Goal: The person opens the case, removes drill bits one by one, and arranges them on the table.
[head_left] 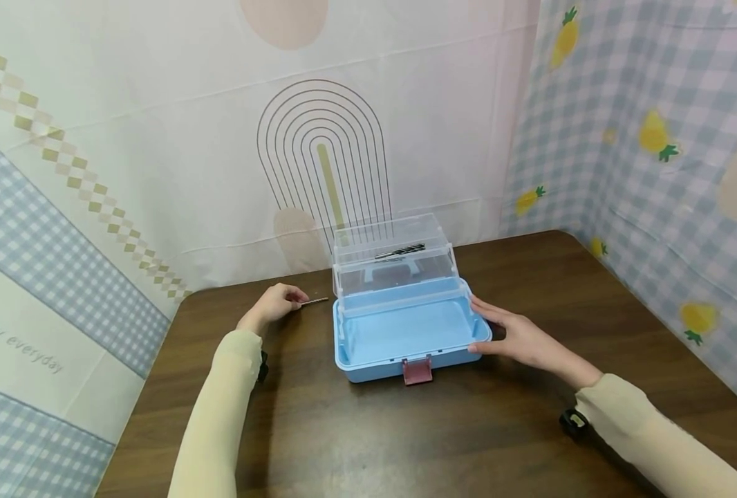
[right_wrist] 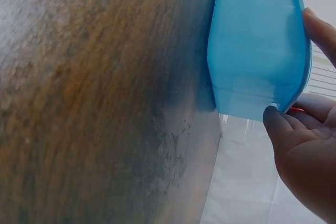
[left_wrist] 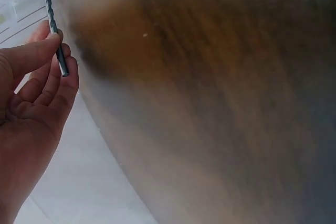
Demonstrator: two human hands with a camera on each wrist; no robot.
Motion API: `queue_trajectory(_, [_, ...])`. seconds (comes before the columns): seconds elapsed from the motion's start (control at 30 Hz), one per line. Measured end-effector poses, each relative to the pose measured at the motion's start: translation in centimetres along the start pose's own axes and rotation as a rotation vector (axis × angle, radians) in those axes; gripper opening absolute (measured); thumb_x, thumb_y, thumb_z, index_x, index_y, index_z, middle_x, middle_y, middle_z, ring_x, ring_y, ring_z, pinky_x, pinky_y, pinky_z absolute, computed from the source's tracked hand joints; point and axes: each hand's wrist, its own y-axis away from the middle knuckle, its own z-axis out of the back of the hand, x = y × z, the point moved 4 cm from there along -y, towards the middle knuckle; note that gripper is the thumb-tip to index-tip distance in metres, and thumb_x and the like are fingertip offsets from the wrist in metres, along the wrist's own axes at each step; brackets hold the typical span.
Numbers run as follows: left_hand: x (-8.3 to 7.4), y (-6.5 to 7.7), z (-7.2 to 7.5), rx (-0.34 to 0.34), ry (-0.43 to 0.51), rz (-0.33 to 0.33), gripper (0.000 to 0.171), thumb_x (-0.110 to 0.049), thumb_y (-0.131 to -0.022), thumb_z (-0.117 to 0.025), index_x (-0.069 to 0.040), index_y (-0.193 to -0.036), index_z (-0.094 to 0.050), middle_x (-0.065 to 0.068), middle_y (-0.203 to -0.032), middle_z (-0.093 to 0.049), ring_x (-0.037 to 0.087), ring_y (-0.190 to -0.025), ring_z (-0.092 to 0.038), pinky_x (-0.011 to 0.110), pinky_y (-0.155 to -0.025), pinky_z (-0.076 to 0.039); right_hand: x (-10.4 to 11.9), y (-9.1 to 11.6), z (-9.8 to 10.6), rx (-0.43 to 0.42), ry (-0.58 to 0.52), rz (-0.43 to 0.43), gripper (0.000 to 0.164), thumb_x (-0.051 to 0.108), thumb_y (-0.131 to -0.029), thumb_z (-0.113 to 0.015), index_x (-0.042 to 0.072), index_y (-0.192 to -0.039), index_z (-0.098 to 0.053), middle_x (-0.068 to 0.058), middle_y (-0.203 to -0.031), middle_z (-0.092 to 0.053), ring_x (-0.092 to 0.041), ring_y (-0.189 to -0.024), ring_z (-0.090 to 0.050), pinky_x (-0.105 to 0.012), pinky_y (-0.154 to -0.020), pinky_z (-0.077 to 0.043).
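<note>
My left hand (head_left: 277, 303) pinches a slim drill bit (left_wrist: 51, 14) between thumb and fingers, left of the toolbox. Its spiral end points away from the hand, and the smooth shank shows past the fingertips in the left wrist view. A light blue toolbox (head_left: 413, 356) stands with its clear lid raised. My right hand (head_left: 520, 339) grips the right end of this box, thumb and fingers spread across the end wall and rim. Dark drill bits (head_left: 401, 252) lie in the raised clear tray (head_left: 375, 274). The blue base holds nothing visible.
Under everything is a dark brown wooden table (head_left: 368, 443). A mauve latch (head_left: 417, 371) hangs down at the box's front. Behind the table hangs a white patterned cloth (head_left: 207, 138), and a checked cloth with pineapples (head_left: 617, 180) covers the right side.
</note>
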Motion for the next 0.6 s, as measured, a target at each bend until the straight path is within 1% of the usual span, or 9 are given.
queue_trajectory(0.23, [0.13,0.15,-0.35,-0.006,0.010,-0.004,0.021,0.004,-0.094,-0.059,0.001,-0.109,-0.073,0.013,-0.103,-0.070,0.026,-0.098,-0.062,0.047,-0.094,-0.048,-0.12,-0.06,-0.02,0.002,-0.003,0.005,0.093,0.048,-0.088,-0.076,0.009,-0.159,-0.030,-0.017,-0.164,-0.023,-0.043,-0.147,-0.025,-0.065,-0.110,-0.031])
queue_trajectory(0.6, [0.58,-0.27,-0.72,-0.034,-0.017,-0.034,0.022,0.008,-0.092,-0.059,-0.001,-0.106,-0.074,0.010,-0.095,-0.069,0.024,-0.090,-0.061,0.042,-0.088,-0.048,-0.18,-0.03,-0.09,-0.005,-0.006,0.001,0.093,0.047,-0.088,-0.076,0.009,-0.159,-0.030,-0.018,-0.164,-0.023,-0.044,-0.147,-0.025,-0.065,-0.110,-0.030])
